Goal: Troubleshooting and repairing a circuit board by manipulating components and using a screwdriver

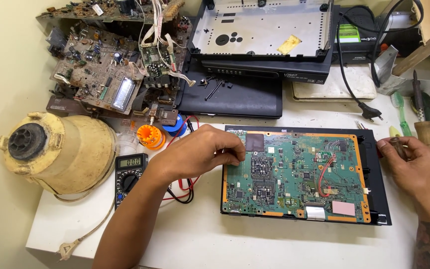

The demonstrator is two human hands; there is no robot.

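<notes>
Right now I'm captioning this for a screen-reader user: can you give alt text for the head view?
A person's left hand pinches the top left edge of a green circuit board lying in a black case on a white table, while the right hand holds a dark-handled tool at the board's right side. A multimeter, a yellowed appliance base and old circuit boards lie to the left.

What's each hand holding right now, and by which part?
The right hand grips a dark tool handle in its fingers. The left hand pinches at the circuit board's upper left edge; nothing clearly held.
</notes>
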